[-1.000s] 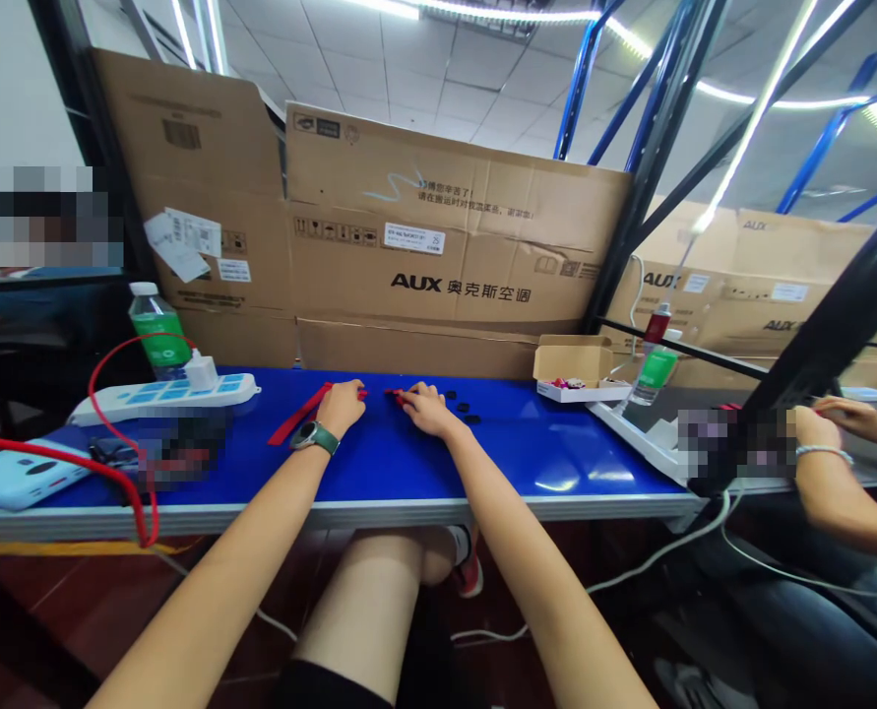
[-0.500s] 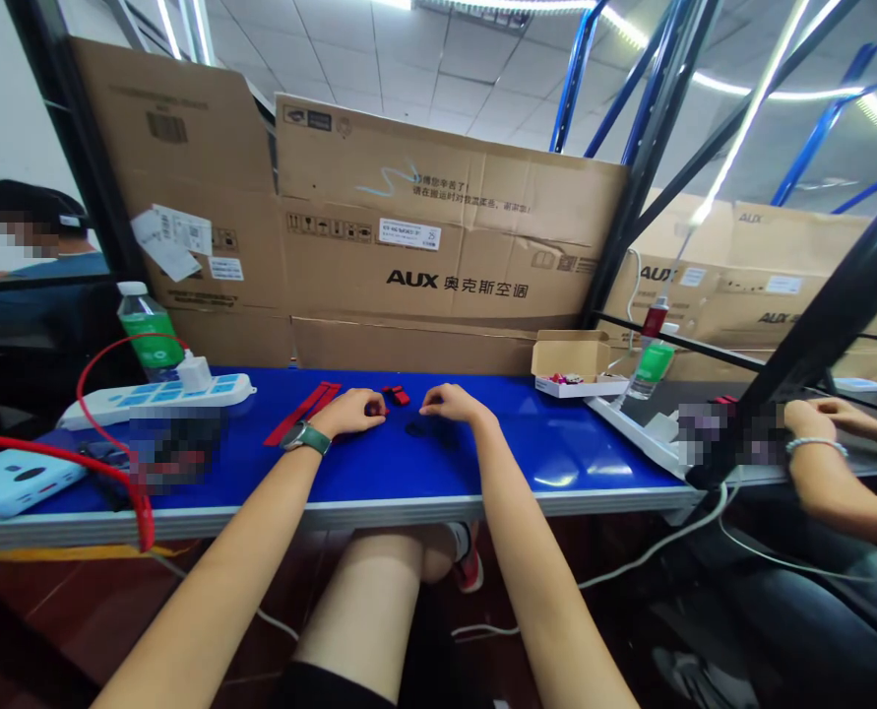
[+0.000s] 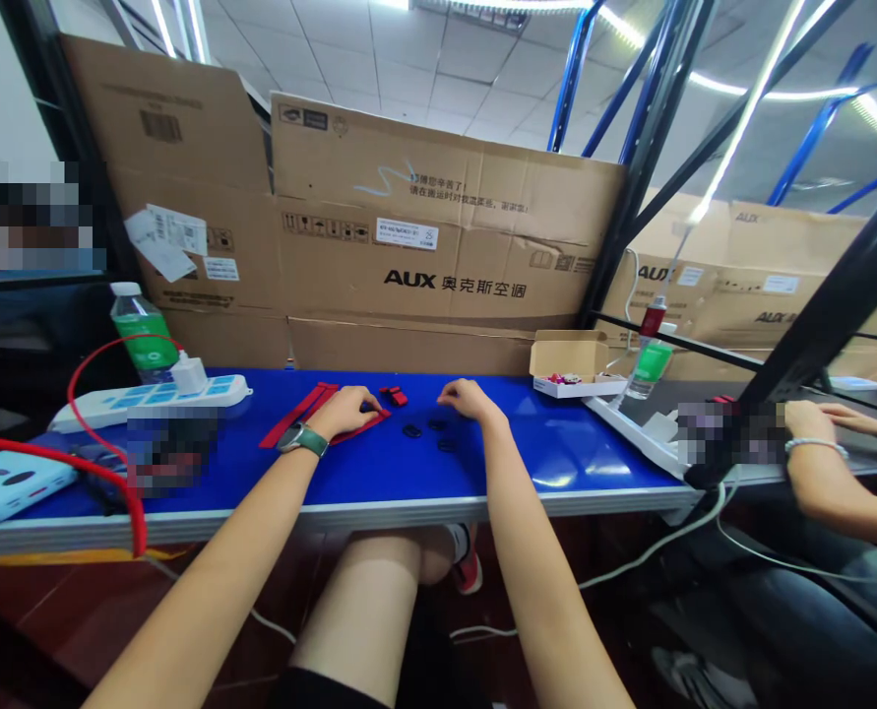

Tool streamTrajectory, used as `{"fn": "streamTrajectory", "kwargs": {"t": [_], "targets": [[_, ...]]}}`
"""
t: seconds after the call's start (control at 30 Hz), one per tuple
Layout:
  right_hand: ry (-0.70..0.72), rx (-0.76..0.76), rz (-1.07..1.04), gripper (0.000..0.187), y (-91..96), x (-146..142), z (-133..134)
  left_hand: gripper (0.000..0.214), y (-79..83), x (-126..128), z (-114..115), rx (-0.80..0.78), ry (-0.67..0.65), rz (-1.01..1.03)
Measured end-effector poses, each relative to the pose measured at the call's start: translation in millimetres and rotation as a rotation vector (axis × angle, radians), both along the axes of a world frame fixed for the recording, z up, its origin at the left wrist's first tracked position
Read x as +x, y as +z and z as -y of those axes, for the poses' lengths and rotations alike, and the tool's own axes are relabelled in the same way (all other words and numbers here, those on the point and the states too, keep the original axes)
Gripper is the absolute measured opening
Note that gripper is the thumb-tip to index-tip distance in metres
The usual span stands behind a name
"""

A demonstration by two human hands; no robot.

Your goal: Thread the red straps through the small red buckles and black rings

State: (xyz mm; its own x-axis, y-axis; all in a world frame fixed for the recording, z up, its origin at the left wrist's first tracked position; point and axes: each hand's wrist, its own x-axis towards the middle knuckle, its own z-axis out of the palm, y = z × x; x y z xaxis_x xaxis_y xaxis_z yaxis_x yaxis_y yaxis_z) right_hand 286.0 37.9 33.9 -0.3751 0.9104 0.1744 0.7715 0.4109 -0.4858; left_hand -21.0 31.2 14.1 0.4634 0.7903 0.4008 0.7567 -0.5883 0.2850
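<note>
My left hand (image 3: pixel 347 410), with a watch on its wrist, is closed on a red strap (image 3: pixel 376 421) that shows below and beyond its fingertips. More red webbing (image 3: pixel 290 418) lies flat just left of that hand. A small red strap piece with a black buckle (image 3: pixel 394 396) rests between my two hands. My right hand (image 3: pixel 469 399) hovers over the table to the right, fingertips pinched together; whatever they hold is too small to see. Beneath and left of it are small black plastic pieces: one piece (image 3: pixel 412 430) on the left, another (image 3: pixel 438 424) and a third (image 3: pixel 446 445).
An open small carton (image 3: pixel 575 379) with little pink items stands at the back right. A power strip (image 3: pixel 150 396), a bottle (image 3: pixel 143 330) and a light-blue device (image 3: pixel 17 483) with a red cable are on the left. A co-worker's hands (image 3: pixel 814 418) are at the right.
My right hand has lifted slightly right, away from the black pieces, which now show apart on the table. A red strap now shows at my left hand.
</note>
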Motion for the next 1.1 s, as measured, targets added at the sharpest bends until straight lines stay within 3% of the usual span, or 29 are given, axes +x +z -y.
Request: {"fn": "streamTrajectory", "kwargs": {"t": [0.13,0.23,0.4,0.63,0.73,0.83,0.93,1.1], "targets": [[-0.41,0.258,-0.022,0.018,-2.4,9,-2,0.022,-0.5,1,0,-0.029,-0.131,-0.028],[-0.599,0.213,0.022,0.016,-9.2,17,-7,0.021,-0.4,9,3,-0.035,-0.23,0.004],[-0.61,0.032,0.144,0.03,-21.2,16,-18,0.026,-1.6,28,12,0.026,-0.209,0.018],[-0.582,0.066,0.138,0.029,-25.1,9,-22,0.034,2.5,31,17,0.069,-0.086,0.12],[-0.516,0.147,-0.05,0.027,-19.9,1,-21,0.032,3.9,27,15,0.1,-0.05,0.169],[-0.284,0.162,-0.299,0.019,-13.6,-19,-16,0.028,5.2,27,13,0.14,-0.057,0.252],[0.0,0.183,-0.385,0.023,-11.9,-46,-10,0.028,6.5,28,12,0.178,-0.118,0.319],[0.186,0.215,-0.426,0.027,-17.8,-75,-1,0.017,7.9,27,12,0.231,-0.217,0.277]]}}
